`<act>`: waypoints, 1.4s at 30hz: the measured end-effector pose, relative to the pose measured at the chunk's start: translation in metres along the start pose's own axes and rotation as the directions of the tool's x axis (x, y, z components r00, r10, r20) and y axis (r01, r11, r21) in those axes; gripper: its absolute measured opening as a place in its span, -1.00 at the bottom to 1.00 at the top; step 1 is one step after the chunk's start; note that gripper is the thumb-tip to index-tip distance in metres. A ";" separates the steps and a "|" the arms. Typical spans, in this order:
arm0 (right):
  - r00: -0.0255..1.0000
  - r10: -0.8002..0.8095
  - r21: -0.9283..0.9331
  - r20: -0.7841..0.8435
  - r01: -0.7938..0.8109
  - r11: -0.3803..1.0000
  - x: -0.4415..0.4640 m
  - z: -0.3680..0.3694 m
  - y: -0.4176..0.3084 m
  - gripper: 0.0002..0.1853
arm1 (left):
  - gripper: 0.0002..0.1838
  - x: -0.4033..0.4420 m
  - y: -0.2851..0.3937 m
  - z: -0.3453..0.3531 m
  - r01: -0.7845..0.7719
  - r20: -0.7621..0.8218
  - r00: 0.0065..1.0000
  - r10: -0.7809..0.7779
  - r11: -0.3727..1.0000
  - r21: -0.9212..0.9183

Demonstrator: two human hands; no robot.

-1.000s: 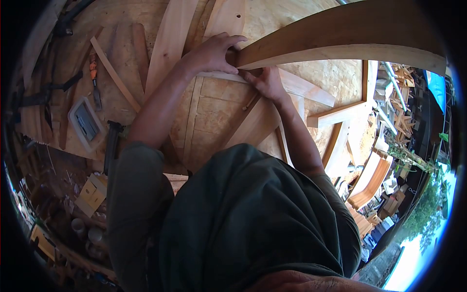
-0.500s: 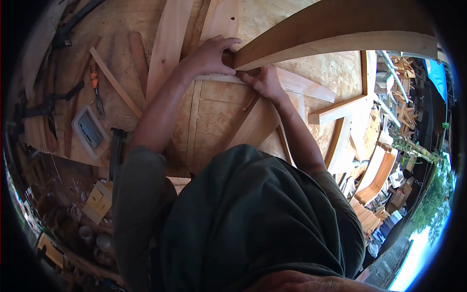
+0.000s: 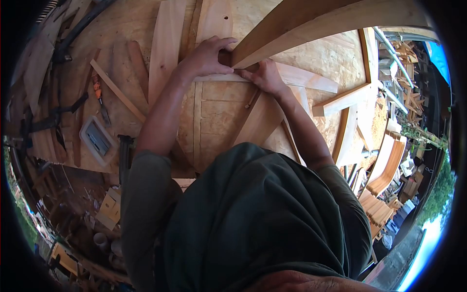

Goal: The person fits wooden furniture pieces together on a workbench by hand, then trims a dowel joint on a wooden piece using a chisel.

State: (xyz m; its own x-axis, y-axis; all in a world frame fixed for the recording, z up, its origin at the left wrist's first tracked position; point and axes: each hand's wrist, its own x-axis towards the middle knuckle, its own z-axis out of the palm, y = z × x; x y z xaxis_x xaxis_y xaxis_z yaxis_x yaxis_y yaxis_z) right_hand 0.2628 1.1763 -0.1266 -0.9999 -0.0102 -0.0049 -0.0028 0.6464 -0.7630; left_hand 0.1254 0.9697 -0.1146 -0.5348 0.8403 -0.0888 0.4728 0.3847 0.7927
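Note:
A large curved wooden beam (image 3: 301, 41) rises from the bench toward the upper right, and its narrow lower end stands between my hands. My left hand (image 3: 206, 61) curves its thumb and fingers round the left side of that end. From the right, my right hand (image 3: 265, 78) grips the same end, its thumb in front and its fingers partly hidden behind the wood. Beneath both hands lies a flat pale wooden board (image 3: 306, 79), crossing other boards. Where the beam's foot meets it is partly covered by my fingers.
On the plywood bench (image 3: 214, 104) at the left lie an orange-handled chisel (image 3: 99, 92), a thin wood strip (image 3: 116, 90), a clear plastic box (image 3: 98, 141) and a black clamp (image 3: 56, 114). Wooden pieces (image 3: 343, 100) lie at the right, with stacked curved parts (image 3: 386, 165) beyond.
The view has shifted slightly, so the bench items appear a little displaced. The beam's raised part appears higher in view. Both hands keep their places at its lower end.

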 end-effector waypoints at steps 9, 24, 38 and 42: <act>0.999 -0.030 0.009 -0.039 0.030 1.000 -0.002 0.004 -0.002 -0.27 | 0.00 0.000 -0.007 0.003 0.001 0.002 1.000 -0.001 1.000 0.024; 0.995 -0.069 0.002 -0.070 0.070 0.998 0.001 0.001 -0.005 -0.48 | 0.10 0.002 -0.012 0.007 -0.074 -0.054 0.996 0.069 0.993 -0.095; 0.998 -0.023 0.009 -0.059 0.023 1.000 0.000 0.001 -0.007 -0.43 | 0.20 -0.002 -0.010 0.009 -0.077 -0.141 0.989 0.053 0.982 -0.173; 0.998 -0.010 0.010 -0.056 0.011 1.000 0.000 0.000 -0.009 -0.44 | 0.26 -0.001 -0.007 0.005 -0.067 -0.055 0.997 0.059 0.986 -0.154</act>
State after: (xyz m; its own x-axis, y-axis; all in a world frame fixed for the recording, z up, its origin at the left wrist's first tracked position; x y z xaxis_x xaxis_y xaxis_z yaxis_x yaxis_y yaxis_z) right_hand 0.2626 1.1706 -0.1192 -0.9989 0.0262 0.0390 -0.0133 0.6383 -0.7697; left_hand 0.1267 0.9680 -0.1231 -0.5433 0.8395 -0.0087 0.3940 0.2641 0.8803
